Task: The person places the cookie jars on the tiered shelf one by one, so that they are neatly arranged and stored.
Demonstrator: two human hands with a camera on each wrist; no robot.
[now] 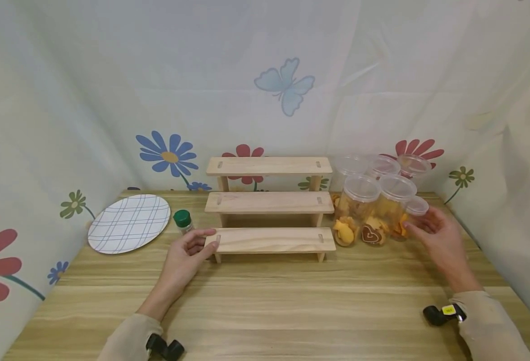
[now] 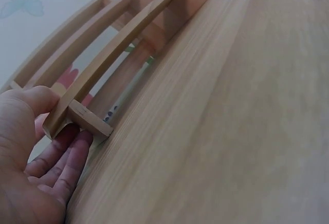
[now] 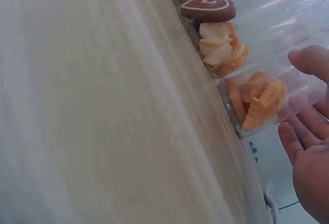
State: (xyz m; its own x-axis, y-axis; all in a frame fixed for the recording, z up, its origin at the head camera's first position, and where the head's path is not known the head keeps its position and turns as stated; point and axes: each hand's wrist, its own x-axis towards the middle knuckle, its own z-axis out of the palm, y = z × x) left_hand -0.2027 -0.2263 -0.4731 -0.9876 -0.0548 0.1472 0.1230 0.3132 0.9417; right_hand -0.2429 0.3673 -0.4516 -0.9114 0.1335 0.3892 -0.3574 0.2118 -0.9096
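Observation:
A three-step wooden display rack (image 1: 269, 240) stands mid-table. My left hand (image 1: 188, 255) grips the left end of its lowest shelf; in the left wrist view the thumb lies over the board (image 2: 97, 75) and the fingers curl beneath it. To the right is a group of clear lidded jars (image 1: 361, 188) with cookies and snacks at the bottom. My right hand (image 1: 440, 240) holds the small jar (image 1: 417, 205) at the group's right edge, thumb on its near side. Orange snack pieces (image 3: 264, 103) lie inside that jar in the right wrist view, where the jar stands upright on the table.
A green-capped shaker bottle (image 1: 183, 220) stands just behind my left hand. Farther left lies a white checked plate (image 1: 129, 223). Behind the table hangs a flowered cloth (image 1: 287, 120). A pale fork (image 3: 271, 198) shows low in the right wrist view.

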